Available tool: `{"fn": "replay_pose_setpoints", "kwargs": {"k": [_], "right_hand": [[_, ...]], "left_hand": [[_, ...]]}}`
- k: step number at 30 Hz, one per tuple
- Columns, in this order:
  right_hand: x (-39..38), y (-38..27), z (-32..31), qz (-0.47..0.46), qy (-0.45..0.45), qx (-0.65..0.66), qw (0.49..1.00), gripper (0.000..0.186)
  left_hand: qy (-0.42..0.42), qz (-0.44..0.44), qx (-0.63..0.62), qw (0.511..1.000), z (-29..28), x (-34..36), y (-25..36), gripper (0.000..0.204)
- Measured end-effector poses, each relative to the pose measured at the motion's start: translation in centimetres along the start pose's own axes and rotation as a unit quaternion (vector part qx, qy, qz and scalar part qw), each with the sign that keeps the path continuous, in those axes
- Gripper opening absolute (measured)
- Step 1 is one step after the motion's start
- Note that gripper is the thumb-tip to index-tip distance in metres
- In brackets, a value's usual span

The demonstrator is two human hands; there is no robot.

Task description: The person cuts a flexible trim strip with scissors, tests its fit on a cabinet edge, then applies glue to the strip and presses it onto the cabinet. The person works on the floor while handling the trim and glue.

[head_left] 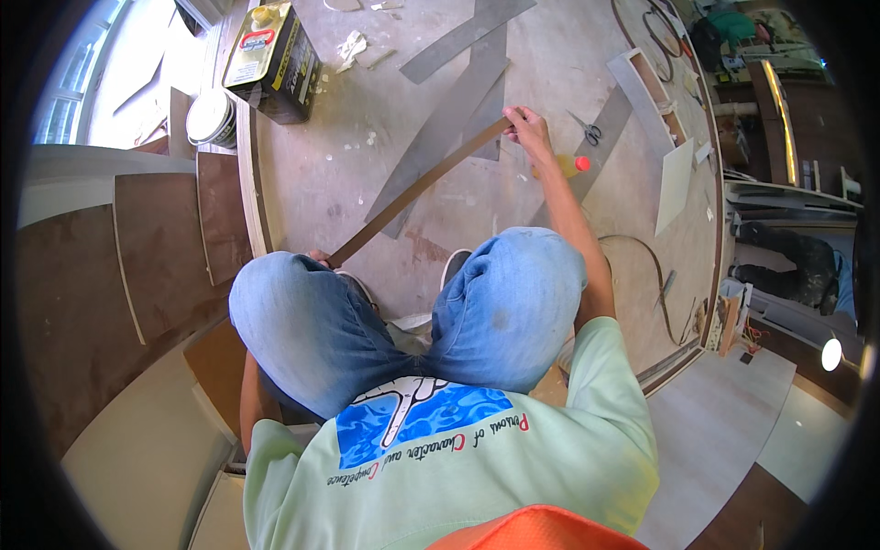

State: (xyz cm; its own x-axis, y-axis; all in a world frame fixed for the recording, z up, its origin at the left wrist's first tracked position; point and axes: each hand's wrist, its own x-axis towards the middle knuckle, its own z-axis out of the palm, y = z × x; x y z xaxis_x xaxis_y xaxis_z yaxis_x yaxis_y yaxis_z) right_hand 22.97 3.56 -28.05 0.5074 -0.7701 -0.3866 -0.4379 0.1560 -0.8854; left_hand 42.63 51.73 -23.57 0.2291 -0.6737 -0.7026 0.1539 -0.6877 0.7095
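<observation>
A long, narrow brown strip (417,190) slants across in front of my knees. My right hand (527,130) pinches its far end, arm stretched forward. At the near end, my left hand (319,258) grips the strip beside my left knee, which hides most of that hand. Beneath the strip, several grey flat strips (440,124) lie crossed over each other on the work surface. Right of my right hand are a pair of scissors (591,133) and a small bottle with a red cap (573,167) and yellowish contents, partly behind my forearm.
A large rectangular tin (291,78) stands at the far left, near a white bucket (212,119). Brown steps (156,238) descend on the left. At the right are an open wooden box frame (647,96), a pale panel (675,186) and a thin curled strip (662,275).
</observation>
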Motion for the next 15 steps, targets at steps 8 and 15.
{"fn": "replay_pose_setpoints", "kwargs": {"k": [8, 15], "right_hand": [[-2.1, -4.7, 4.6, -0.027, -0.081, 0.147, 0.985, 0.03], [-3.9, -7.6, 8.0, 0.082, -0.148, 0.404, 0.899, 0.022]], "left_hand": [[-0.011, 0.02, 0.034, 0.999, -0.1, 1.1, 1.9, 0.042], [-0.092, 0.164, -0.078, 0.979, 0.1, 5.6, 4.6, 0.035]]}}
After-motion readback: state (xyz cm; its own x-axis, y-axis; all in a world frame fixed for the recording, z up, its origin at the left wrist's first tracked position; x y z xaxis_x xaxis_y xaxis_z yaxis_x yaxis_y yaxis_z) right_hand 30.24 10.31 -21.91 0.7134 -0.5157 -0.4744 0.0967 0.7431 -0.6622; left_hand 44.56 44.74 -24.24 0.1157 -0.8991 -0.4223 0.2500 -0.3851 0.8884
